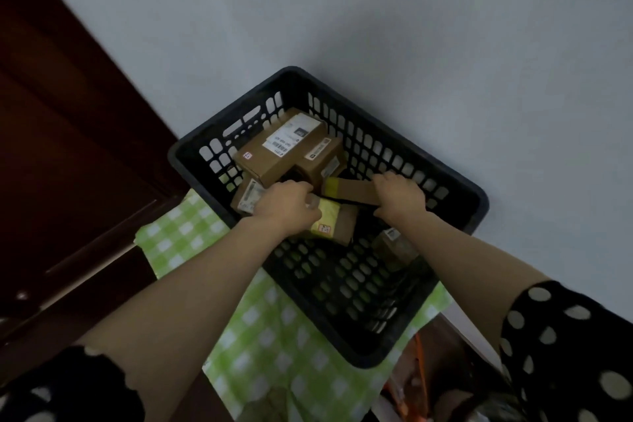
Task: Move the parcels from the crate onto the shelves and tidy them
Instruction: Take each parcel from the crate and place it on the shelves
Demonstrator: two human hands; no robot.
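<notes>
**A:** Where are the hands?

**B:** Both are down inside the black slatted plastic crate (342, 284). The right hand (397, 195) is wrapped round one end of a narrow brown cardboard box with a yellow tape band (349, 189). The left hand (284, 205) has fingers and thumb curled on the end of a brown parcel with yellow tape and a small red sticker (330, 221).

**A:** Which way does the narrow box lie?

**B:** Its long axis runs across between the two hands, with the taped end toward the left fingers and the other end in the right palm. The right hand is the one placed to lift it, I'd say. The left is nearer the yellow-taped parcel, which sits just on the near side of that box.

**A:** Anything else in there?

**B:** Beyond the left hand, a large brown cardboard box with a white shipping label (281, 147) rests on other boxes. No shelf is in view, so the carry probably means turning away.

**A:** Surface and room?

**B:** The crate stands on a green-and-white checked cloth (274, 319), close to a pale grey wall (445, 27). A dark brown wooden door (68, 113) stands out past the left arm.
</notes>
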